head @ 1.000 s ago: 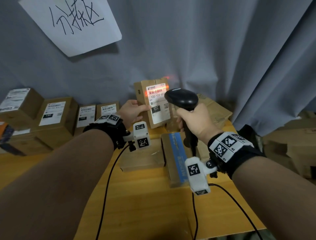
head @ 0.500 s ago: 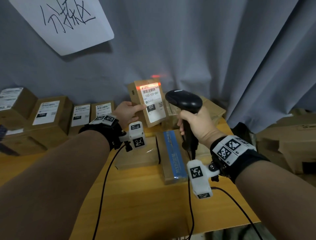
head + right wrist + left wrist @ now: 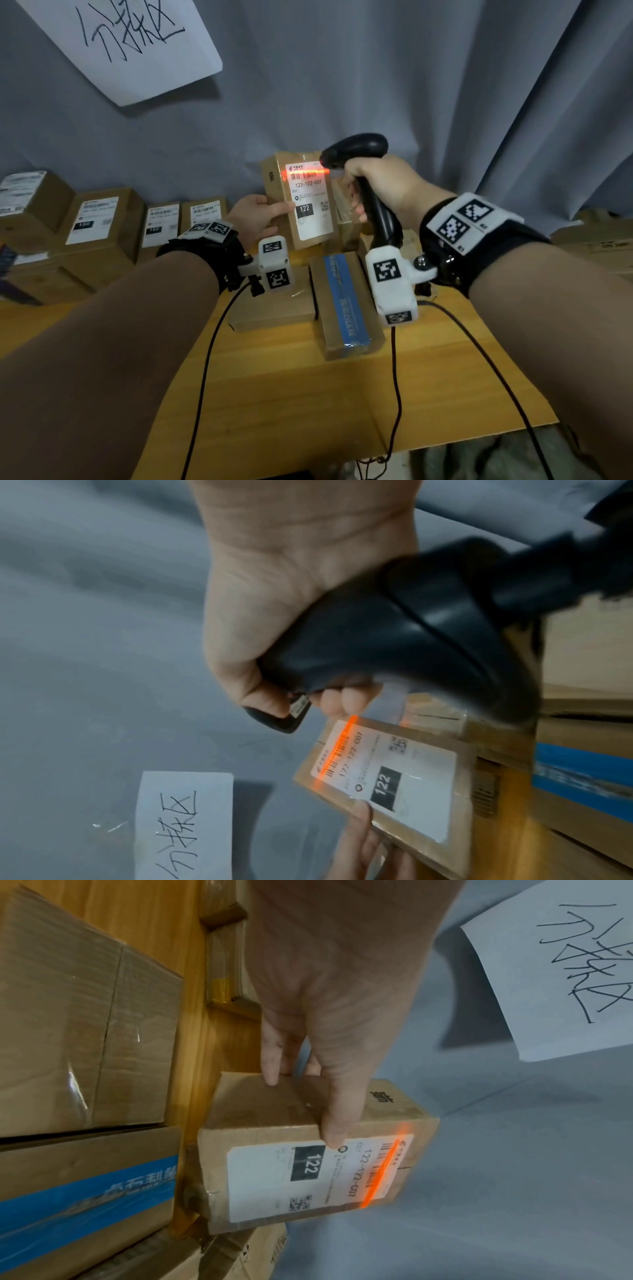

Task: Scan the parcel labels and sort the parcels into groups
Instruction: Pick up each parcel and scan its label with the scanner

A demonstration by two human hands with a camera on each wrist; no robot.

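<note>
My left hand (image 3: 255,219) grips a small brown parcel (image 3: 298,202) upright above the table, thumb on its white label (image 3: 310,200) marked 122. In the left wrist view the thumb (image 3: 337,1123) lies over the parcel's (image 3: 308,1150) front edge. My right hand (image 3: 380,186) holds a black barcode scanner (image 3: 356,152) by its handle, the head close to the label's right side. A red scan line (image 3: 308,173) crosses the barcode at the label's top. The right wrist view shows the scanner (image 3: 394,642) above the label (image 3: 387,775).
Two flat parcels lie on the wooden table (image 3: 308,394) below my hands, one plain (image 3: 274,308), one with blue tape (image 3: 346,305). Several labelled parcels (image 3: 96,222) stand in a row at the back left. A grey curtain (image 3: 411,85) with a handwritten paper sign (image 3: 137,44) hangs behind. More boxes (image 3: 596,240) sit at right.
The scanner moved left and up, closer to the parcel's label. The red line now falls on the barcode; before it lay at the label's top edge and on the curtain.
</note>
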